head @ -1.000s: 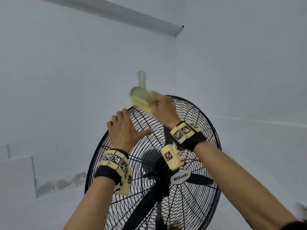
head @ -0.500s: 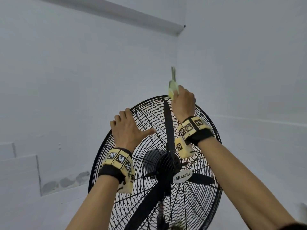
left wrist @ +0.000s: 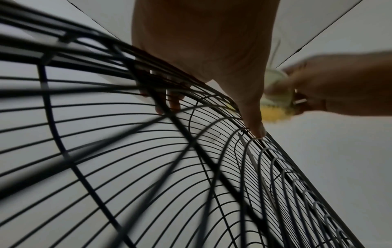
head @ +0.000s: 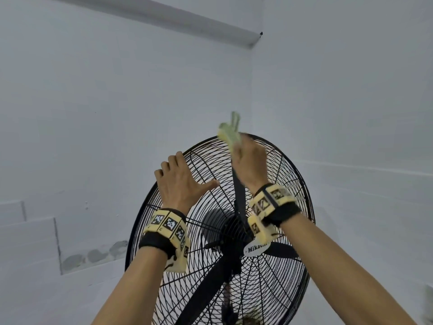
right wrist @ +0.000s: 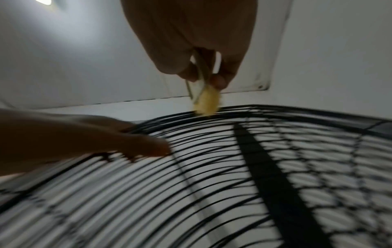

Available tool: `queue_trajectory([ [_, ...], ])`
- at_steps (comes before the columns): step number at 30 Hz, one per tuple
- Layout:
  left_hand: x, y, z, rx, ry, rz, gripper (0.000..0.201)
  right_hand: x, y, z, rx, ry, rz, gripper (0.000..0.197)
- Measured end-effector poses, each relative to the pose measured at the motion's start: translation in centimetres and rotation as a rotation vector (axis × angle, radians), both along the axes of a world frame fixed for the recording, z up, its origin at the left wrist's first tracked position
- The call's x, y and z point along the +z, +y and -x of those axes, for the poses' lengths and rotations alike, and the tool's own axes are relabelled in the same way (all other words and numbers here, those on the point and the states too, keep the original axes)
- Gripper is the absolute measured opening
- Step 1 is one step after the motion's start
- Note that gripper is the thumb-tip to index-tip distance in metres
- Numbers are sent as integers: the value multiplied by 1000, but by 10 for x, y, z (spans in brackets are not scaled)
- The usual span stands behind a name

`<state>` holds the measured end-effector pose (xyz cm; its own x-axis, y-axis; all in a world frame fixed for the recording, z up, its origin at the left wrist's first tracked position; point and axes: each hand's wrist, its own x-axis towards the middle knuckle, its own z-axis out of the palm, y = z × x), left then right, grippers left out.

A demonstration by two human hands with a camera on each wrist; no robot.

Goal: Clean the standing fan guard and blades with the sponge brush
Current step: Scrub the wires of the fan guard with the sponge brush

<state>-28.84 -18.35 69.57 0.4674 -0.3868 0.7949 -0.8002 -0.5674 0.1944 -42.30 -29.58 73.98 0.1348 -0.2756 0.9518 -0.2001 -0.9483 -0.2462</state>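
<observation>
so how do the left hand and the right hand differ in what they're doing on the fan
The left hand lies spread on the wire guard, thumb out, fingertips hooked over the wires; the right hand is curled round the sponge brush. The left hand holds no tool; the right hand presses the brush's yellow sponge on the guard's top rim. The left hand sits lower and further left. Both wear wristbands.

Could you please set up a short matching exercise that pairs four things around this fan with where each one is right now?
Things:
1. left hand
2. right hand
3. sponge brush
4. Mikachi badge

Places or states:
A. at the top rim of the guard
B. at the hub of the fan guard
C. spread on the upper left of the guard, fingers over its rim
D. grips the brush

Pairs: 1-C, 2-D, 3-A, 4-B
</observation>
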Motion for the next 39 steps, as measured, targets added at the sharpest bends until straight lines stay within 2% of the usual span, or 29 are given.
queue_trajectory([
  [2, 2, -2, 1, 0, 4, 5, 127, -15, 15, -11, 172, 139, 145, 25],
  [3, 2, -2, 1, -1, 10, 3, 127, -15, 14, -11, 201, 154, 159, 26],
  [5, 2, 0, 0, 8, 16, -4, 127, -4, 1, -5, 116, 45, 66, 25],
  [7, 2, 1, 0, 17, 6, -13, 127, 7, -20, 8, -89, -117, -143, 24],
  [9, 1, 0, 1, 19, -1, -14, 127, 5, -23, 10, -131, -135, -186, 25],
  [12, 2, -3, 2, 15, 7, -3, 128, -9, 1, -5, 151, 76, 82, 26],
  [14, 3, -4, 1, 14, 10, 2, 128, -9, 3, -8, 216, 162, 137, 26],
  [16, 2, -2, 0, 21, 9, 2, 128, 2, -9, -2, 105, 52, 51, 25],
  [18, 0, -1, -1, 20, 4, 0, 129, 10, -24, 8, -100, -109, -130, 23],
  [19, 0, -1, -1, 19, 0, 0, 129, 9, -27, 9, -145, -131, -169, 24],
  [21, 0, -3, 0, 19, -3, 5, 129, 3, -17, 4, -65, -71, -66, 25],
  [23, 1, -5, -1, 13, 3, 15, 129, -11, 2, -6, 133, 77, 97, 26],
  [25, 1, -5, -3, 7, 13, 12, 128, -17, 7, -6, 226, 145, 143, 27],
  [27, 1, -2, -5, 9, 20, 5, 129, -9, -4, 2, 154, -18, 26, 25],
  [29, 1, -1, -7, 6, 23, 0, 131, -2, -21, 13, -37, -234, -161, 22],
  [30, 0, 0, -7, 4, 24, -2, 132, -3, -26, 14, -83, -258, -221, 22],
  [32, 1, -1, -6, 5, 18, -6, 133, -13, -17, 7, -7, -195, -189, 21],
  [35, 2, -3, -6, 14, 26, -1, 130, -39, 10, -12, 200, 18, 79, 17],
  [36, 2, -2, -7, 13, 33, -2, 129, -41, 9, -12, 232, 50, 98, 17],
  [37, 2, -1, -7, 12, 38, -4, 129, -37, 4, -9, 234, 35, 59, 18],
  [39, 2, 3, -10, 12, 46, -15, 131, -25, -14, 0, 109, -115, -92, 19],
])
